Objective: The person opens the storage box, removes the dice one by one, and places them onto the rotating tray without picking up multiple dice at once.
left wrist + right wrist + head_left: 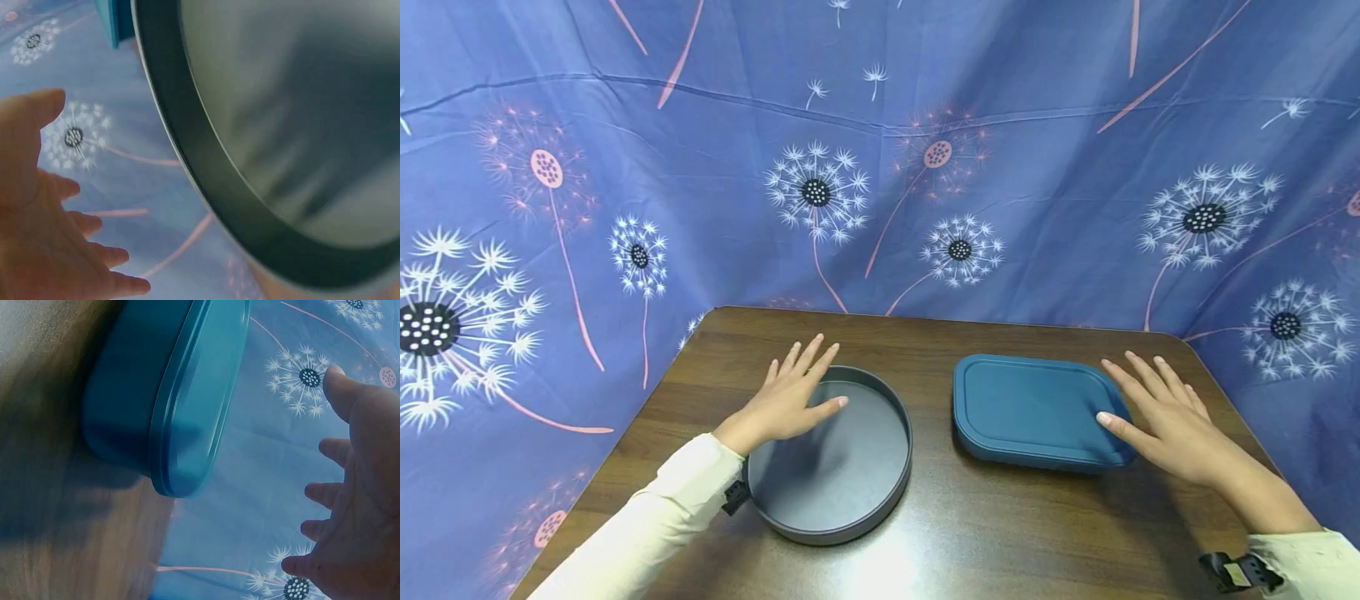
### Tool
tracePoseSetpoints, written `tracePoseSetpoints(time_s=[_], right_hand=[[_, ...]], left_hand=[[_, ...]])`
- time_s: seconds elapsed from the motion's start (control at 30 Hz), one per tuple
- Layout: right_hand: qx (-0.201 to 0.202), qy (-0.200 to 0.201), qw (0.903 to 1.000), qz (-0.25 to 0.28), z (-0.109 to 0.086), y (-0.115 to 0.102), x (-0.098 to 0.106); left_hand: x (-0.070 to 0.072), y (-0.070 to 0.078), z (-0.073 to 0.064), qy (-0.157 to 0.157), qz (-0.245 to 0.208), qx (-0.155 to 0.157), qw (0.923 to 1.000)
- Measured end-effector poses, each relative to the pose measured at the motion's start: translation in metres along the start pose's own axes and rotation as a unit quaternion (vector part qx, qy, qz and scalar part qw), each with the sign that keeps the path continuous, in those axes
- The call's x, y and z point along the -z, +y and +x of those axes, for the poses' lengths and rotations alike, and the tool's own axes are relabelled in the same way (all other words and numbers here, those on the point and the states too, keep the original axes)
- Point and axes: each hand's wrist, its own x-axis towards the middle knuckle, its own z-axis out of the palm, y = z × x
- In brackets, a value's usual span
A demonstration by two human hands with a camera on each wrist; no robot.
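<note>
A round, dark grey baking pan (pixel 842 475) with a low wall lies on the left part of the table. Above its upper left rim, my left hand (pixel 784 402) hovers with fingers spread and holds nothing. To the right is a blue rectangular food container with its lid (pixel 1037 408) on. My right hand (pixel 1172 425) is held over the container's right end, fingers spread and grasping nothing. The right wrist view shows a gap between that hand (pixel 365 494) and the container (pixel 137 394). In the left wrist view the pan's wall (pixel 181 125) stands apart from the left hand (pixel 50 219).
The brown wooden table (pixel 932 517) carries both items, with bare wood between them. A blue dandelion-print cloth (pixel 880 167) hangs behind the table and along its sides. Dark straps with small devices circle both wrists.
</note>
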Motion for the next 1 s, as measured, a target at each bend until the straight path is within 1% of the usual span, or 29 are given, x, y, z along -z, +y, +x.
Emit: tracePoseSetpoints(time_s=[0.1, 0.17, 0.23, 0.27, 0.3, 0.33, 0.37, 0.4, 0.43, 0.5, 0.57, 0.63, 0.7, 0.77, 0.83, 0.9, 0.93, 1.0], right_hand=[[0.004, 0.002, 1.0, 0.003, 0.001, -0.001, 0.0], [0.007, 0.004, 1.0, 0.006, 0.001, -0.002, -0.001], [0.009, 0.003, 0.9999, 0.008, 0.002, -0.003, -0.001], [0.01, 0.003, 0.9999, 0.009, 0.002, -0.004, -0.001], [0.011, 0.003, 0.9999, 0.009, 0.003, -0.004, -0.002], [0.012, 0.002, 0.9999, 0.009, 0.003, -0.005, -0.002], [0.012, 0.001, 0.9999, 0.01, 0.004, -0.005, -0.002], [0.012, 0.0, 0.9999, 0.009, 0.004, -0.006, -0.002], [0.012, -0.001, 0.9999, 0.01, 0.005, -0.006, -0.003], [0.013, -0.003, 0.9998, 0.013, 0.005, -0.008, -0.004], [0.013, -0.006, 0.9998, 0.017, 0.006, -0.009, -0.004], [0.013, -0.006, 0.9997, 0.021, 0.007, -0.01, -0.005], [0.014, -0.006, 0.9996, 0.024, 0.007, -0.011, -0.006], [0.014, -0.008, 0.9995, 0.027, 0.008, -0.012, -0.007], [0.016, -0.009, 0.9994, 0.029, 0.008, -0.013, -0.008], [0.017, -0.011, 0.9994, 0.029, 0.008, -0.014, -0.01], [0.019, -0.011, 0.9993, 0.029, 0.007, -0.014, -0.011], [0.02, -0.012, 0.9993, 0.03, 0.007, -0.015, -0.013]], left_hand=[[-0.007, 0.01, 0.004, 0.004, -0.054, -0.016, 0.9984], [-0.013, 0.018, 0.008, 0.004, -0.102, -0.027, 0.9944], [-0.02, 0.027, 0.013, 0.005, -0.159, -0.033, 0.9867], [-0.024, 0.033, 0.015, 0.006, -0.192, -0.031, 0.9808], [-0.027, 0.039, 0.017, 0.006, -0.23, -0.025, 0.9728], [-0.03, 0.046, 0.02, 0.007, -0.271, -0.018, 0.9624], [-0.033, 0.053, 0.022, 0.006, -0.312, -0.008, 0.9499], [-0.037, 0.06, 0.025, 0.009, -0.353, 0.0, 0.9358], [-0.04, 0.066, 0.028, 0.011, -0.399, 0.007, 0.9169], [-0.048, 0.079, 0.034, 0.012, -0.481, 0.024, 0.8761], [-0.058, 0.09, 0.041, 0.014, -0.539, 0.037, 0.8411], [-0.068, 0.1, 0.046, 0.017, -0.586, 0.05, 0.8087], [-0.078, 0.109, 0.05, 0.02, -0.617, 0.07, 0.7837], [-0.087, 0.116, 0.053, 0.02, -0.649, 0.089, 0.7554], [-0.096, 0.123, 0.055, 0.017, -0.673, 0.11, 0.7311], [-0.103, 0.128, 0.056, 0.013, -0.691, 0.13, 0.7114], [-0.106, 0.13, 0.057, 0.011, -0.697, 0.139, 0.7031], [-0.111, 0.133, 0.058, 0.004, -0.705, 0.154, 0.6922]])
